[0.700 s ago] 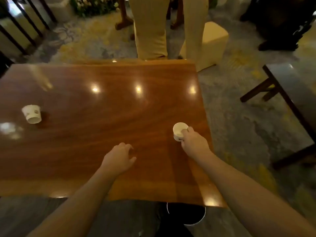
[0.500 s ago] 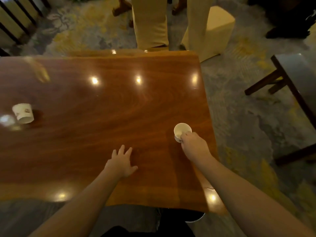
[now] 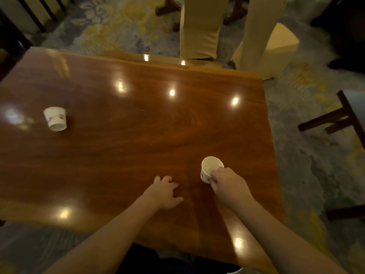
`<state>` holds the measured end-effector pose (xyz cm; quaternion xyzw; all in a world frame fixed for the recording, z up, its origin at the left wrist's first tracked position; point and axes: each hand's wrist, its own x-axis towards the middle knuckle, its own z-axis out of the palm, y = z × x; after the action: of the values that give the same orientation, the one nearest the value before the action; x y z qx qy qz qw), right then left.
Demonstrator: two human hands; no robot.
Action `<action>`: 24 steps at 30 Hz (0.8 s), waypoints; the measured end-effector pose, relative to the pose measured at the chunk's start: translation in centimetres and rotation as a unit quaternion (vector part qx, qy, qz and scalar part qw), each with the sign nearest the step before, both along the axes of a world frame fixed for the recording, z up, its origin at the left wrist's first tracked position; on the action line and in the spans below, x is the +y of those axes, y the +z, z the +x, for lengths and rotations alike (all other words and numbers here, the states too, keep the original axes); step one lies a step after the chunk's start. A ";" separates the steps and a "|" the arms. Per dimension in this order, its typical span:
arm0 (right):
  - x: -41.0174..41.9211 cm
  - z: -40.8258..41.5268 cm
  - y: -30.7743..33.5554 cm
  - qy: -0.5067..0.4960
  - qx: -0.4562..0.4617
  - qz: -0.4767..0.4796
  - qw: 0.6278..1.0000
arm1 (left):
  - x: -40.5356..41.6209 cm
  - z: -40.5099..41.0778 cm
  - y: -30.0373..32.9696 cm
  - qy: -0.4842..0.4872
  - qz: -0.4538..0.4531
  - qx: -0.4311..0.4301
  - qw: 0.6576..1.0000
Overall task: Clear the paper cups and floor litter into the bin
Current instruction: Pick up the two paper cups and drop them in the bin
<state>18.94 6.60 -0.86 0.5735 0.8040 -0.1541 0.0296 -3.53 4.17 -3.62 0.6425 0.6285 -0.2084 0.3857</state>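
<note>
A white paper cup (image 3: 209, 168) with a printed mark stands upright near the right side of the glossy wooden table (image 3: 138, 139). My right hand (image 3: 230, 186) is closed around its near side. A second white paper cup (image 3: 55, 119) sits upside down at the table's left, far from both hands. My left hand (image 3: 164, 191) rests palm down on the table with its fingers spread, just left of the held cup and holding nothing. No bin shows clearly; only a pale curved rim (image 3: 235, 271) peeks out under the near edge.
A person in beige trousers (image 3: 199, 32) stands at the table's far edge. A cream box stool (image 3: 280, 48) sits on the patterned carpet beyond the far right corner. A dark wooden bench (image 3: 343, 119) stands to the right, dark chair slats at the far left.
My view has shifted, so the table sits more to the right. My right hand has closed further around the cup, and my left hand has settled flat on the table beside it.
</note>
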 end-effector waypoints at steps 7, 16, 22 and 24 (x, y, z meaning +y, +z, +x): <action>0.2 -9.9 2.0 -0.009 -0.012 0.006 1.000 | -0.9 -13.0 1.4 0.069 0.022 -0.115 0.991; 0.4 -25.6 4.0 0.011 -0.001 0.014 1.000 | 3.9 -38.0 3.9 0.235 0.204 -0.020 0.950; 0.4 -31.8 4.7 0.024 0.001 -0.004 1.000 | 11.3 -47.7 2.5 0.244 0.345 0.056 0.905; 0.5 -32.8 5.1 0.028 -0.003 -0.004 1.000 | 13.7 -49.1 1.6 0.225 0.347 0.069 0.908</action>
<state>-13.84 7.08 4.23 0.5511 0.8191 -0.1544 0.0387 -52.67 17.88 -1.98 0.5610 0.8143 0.0714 0.1310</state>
